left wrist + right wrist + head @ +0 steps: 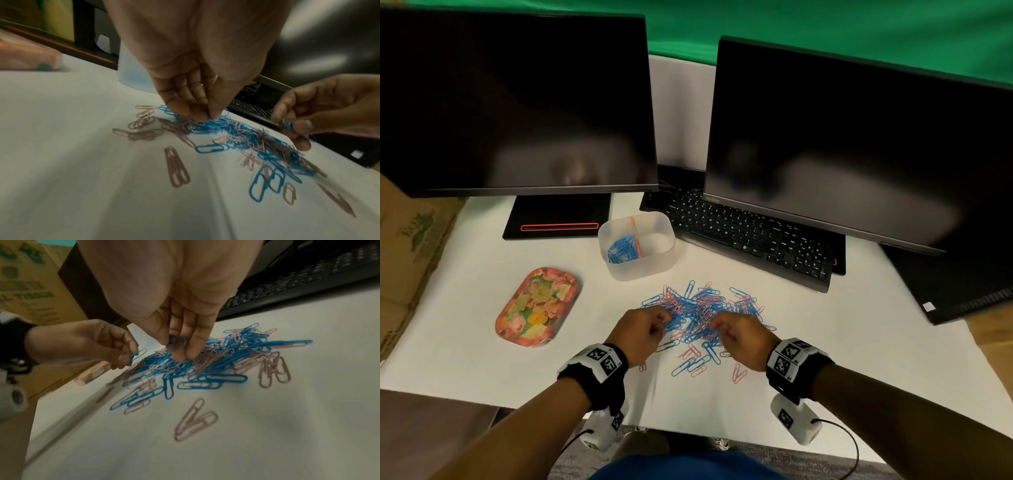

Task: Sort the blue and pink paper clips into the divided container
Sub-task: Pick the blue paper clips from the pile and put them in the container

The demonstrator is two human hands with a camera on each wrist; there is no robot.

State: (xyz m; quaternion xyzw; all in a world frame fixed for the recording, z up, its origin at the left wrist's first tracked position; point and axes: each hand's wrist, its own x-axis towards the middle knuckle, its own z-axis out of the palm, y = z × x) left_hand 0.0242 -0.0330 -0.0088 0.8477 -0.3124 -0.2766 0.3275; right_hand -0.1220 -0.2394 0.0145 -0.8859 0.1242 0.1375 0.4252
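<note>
A mixed pile of blue and pink paper clips (702, 308) lies on the white table, with loose ones strewn toward me. Behind it stands the translucent divided container (654, 263); its left compartment holds blue clips (621, 248), while the right one looks empty. My left hand (662, 320) hovers at the pile's left edge and pinches a blue clip (138, 354) between thumb and forefinger. At the pile's near right side, my right hand (717, 325) holds another blue clip (177, 341) in its curled fingers, fingertips just above the heap.
A floral tray (537, 306) sits left of the pile. A black keyboard (750, 240) lies behind right, under one of two dark monitors (517, 102). A monitor base (558, 219) stands behind the container. A cardboard box (407, 246) borders the left side.
</note>
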